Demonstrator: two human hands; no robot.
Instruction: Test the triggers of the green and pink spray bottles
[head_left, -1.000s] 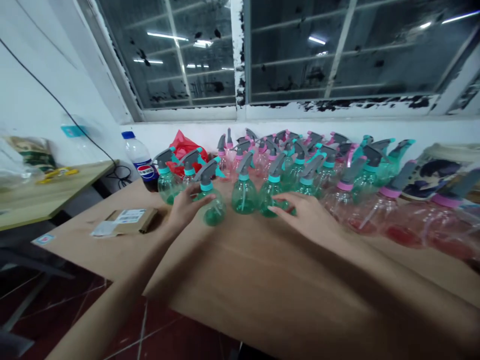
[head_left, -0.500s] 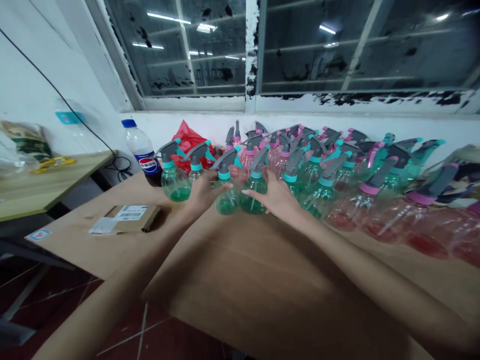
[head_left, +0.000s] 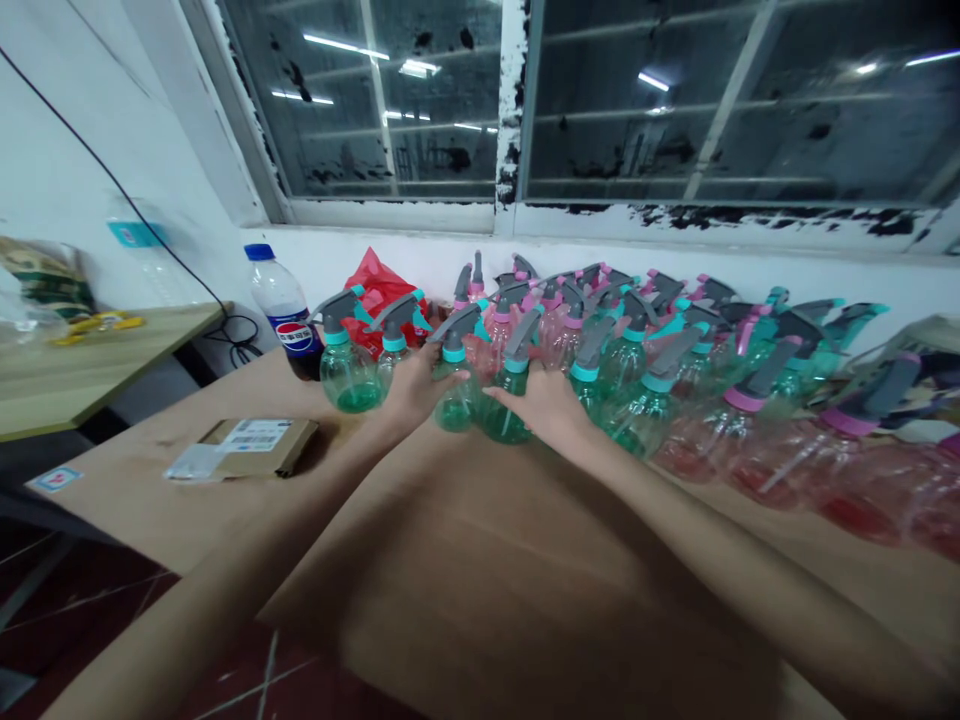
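The left hand (head_left: 420,388) lies with its fingers across the shoulder of a green spray bottle (head_left: 457,412), and the right hand (head_left: 546,408) presses its spread fingers against a second green spray bottle (head_left: 501,422); neither hand looks clenched, though how firmly each grips cannot be told. Both bottles stand upright, side by side, at the front of a dense cluster of pink spray bottles (head_left: 709,445) and green ones on a brown paper-covered table (head_left: 480,570). A cardboard mailer (head_left: 259,446) lies off to the left.
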